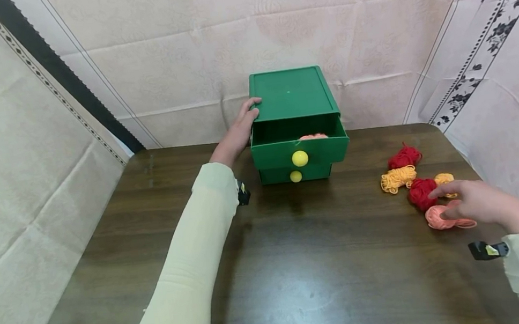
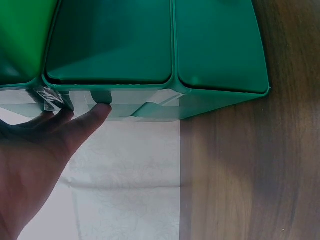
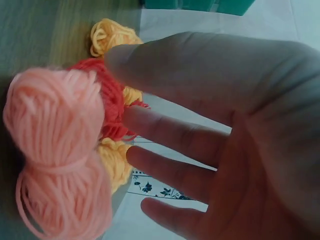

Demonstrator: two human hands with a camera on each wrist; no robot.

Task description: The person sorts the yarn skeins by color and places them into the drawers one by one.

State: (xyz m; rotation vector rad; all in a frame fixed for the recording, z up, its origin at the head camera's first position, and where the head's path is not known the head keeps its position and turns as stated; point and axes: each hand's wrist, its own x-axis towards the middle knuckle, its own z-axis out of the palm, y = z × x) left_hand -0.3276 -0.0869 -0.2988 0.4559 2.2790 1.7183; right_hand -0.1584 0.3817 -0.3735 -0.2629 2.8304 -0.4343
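A small green drawer box [image 1: 292, 93] stands at the back of the table, its upper drawer [image 1: 326, 149] pulled out. Inside that drawer a bit of pink yarn [image 1: 313, 136] shows. My left hand [image 1: 238, 132] rests against the box's left side, fingertips touching the taped wall [image 2: 135, 97] in the left wrist view. At the right, my right hand [image 1: 483, 202] hovers over a pink yarn skein [image 3: 57, 120], with thumb and fingers spread and nothing between them. Dark red yarn [image 1: 422, 193] and yellow yarn [image 1: 444, 180] lie just beyond its fingertips.
Another red bundle [image 1: 404, 156] and a yellow skein [image 1: 398, 179] lie farther back in the same group. The lower drawer, with its yellow knob [image 1: 296, 176], is closed. Pale patterned cloth [image 1: 244, 34] hangs behind and beside the brown wooden table [image 1: 276, 300].
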